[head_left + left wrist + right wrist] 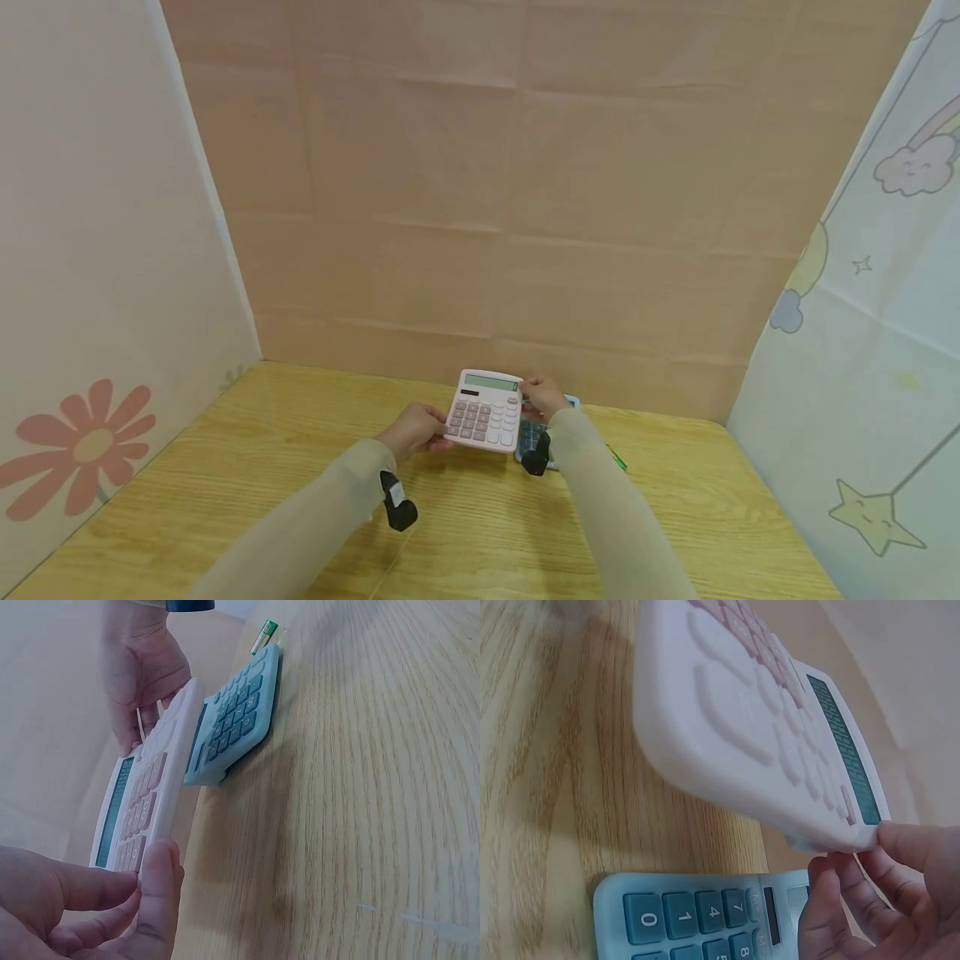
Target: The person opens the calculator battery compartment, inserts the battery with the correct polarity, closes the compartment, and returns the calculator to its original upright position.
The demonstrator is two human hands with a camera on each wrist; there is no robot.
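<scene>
A pink-and-white calculator (pixel 483 411) is held up off the table between both hands, its keys and display facing the head camera. My left hand (pixel 417 429) pinches its lower left edge, thumb in front and fingers behind, as the left wrist view shows. At the upper right corner, beside the display, my right hand (pixel 543 395) grips it between thumb and fingers. Behind and to the right lies a blue calculator (pixel 238 712) with dark teal keys, partly hidden by the right hand and wrist in the head view.
A green battery (pixel 263 637) lies on the wooden table (pixel 315 450) just past the blue calculator. Brown sheeting (pixel 420 167) rises behind the table. Printed white panels stand at the left (pixel 97 250) and right (pixel 862 350).
</scene>
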